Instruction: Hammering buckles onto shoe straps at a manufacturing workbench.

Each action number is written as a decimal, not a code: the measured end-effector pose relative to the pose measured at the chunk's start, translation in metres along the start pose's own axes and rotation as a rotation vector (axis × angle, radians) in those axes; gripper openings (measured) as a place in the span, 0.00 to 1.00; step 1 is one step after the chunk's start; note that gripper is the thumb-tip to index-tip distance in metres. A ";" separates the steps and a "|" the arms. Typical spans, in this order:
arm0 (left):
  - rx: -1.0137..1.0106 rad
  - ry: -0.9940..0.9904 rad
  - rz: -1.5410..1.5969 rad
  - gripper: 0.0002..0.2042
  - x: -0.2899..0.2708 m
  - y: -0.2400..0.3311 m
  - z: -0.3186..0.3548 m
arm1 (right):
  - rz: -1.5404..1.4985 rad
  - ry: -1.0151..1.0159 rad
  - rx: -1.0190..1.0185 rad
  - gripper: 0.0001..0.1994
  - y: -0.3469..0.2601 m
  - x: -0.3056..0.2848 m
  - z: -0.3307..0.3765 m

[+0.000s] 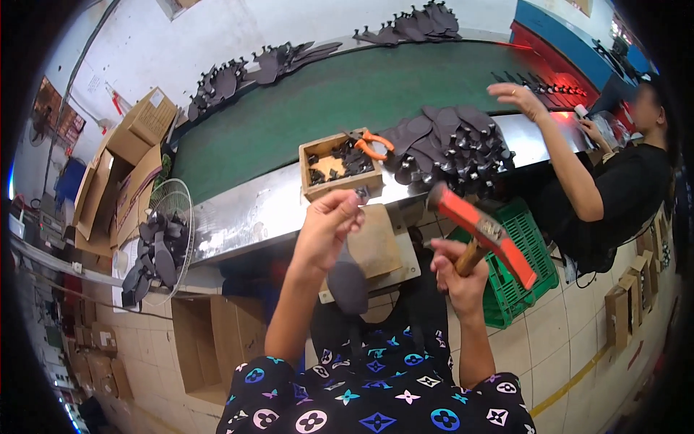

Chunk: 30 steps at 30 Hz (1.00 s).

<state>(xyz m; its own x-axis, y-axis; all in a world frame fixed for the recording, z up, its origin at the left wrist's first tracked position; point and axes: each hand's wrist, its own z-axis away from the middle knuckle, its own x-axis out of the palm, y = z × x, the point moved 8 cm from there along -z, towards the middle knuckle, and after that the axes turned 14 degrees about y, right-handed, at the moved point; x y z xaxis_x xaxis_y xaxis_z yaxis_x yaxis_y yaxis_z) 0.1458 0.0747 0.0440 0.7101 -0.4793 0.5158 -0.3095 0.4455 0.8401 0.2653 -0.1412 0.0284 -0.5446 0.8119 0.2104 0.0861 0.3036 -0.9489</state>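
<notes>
My left hand (329,228) is raised beside the wooden box, its thumb and fingers pinched on a small dark piece (362,194). My right hand (463,278) grips the wooden handle of a hammer (486,230), whose red-painted head is tilted up to the right. Between my hands a worn wooden block (379,242) rests on a metal-edged stand. A dark grey shoe sole (348,287) lies against the block's near left side, below my left wrist; its far part is hidden.
A wooden box (340,186) of small black pieces stands on the metal bench edge, with orange-handled pliers (376,145) on its rim. Heeled soles (452,145) are heaped beside it. A green belt (289,123) runs behind. A fan (170,239), green crate (524,246) and co-worker (614,181) flank me.
</notes>
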 end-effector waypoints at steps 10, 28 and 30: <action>0.192 0.039 -0.168 0.08 0.006 0.009 0.079 | -0.027 -0.262 -0.071 0.16 -0.044 0.094 -0.005; 0.598 0.184 -0.824 0.13 -0.085 -0.015 -0.005 | 0.302 -0.390 0.001 0.10 0.043 0.134 -0.047; 0.642 0.182 -0.802 0.14 -0.085 -0.019 -0.002 | 0.365 -0.415 -0.012 0.10 0.057 0.140 -0.050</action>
<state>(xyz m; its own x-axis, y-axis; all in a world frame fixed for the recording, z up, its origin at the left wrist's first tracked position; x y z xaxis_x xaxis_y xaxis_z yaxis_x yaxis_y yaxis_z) 0.0925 0.1086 -0.0165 0.9239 -0.3123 -0.2212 0.0544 -0.4650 0.8837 0.2357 0.0146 0.0158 -0.7606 0.6015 -0.2444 0.3392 0.0471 -0.9395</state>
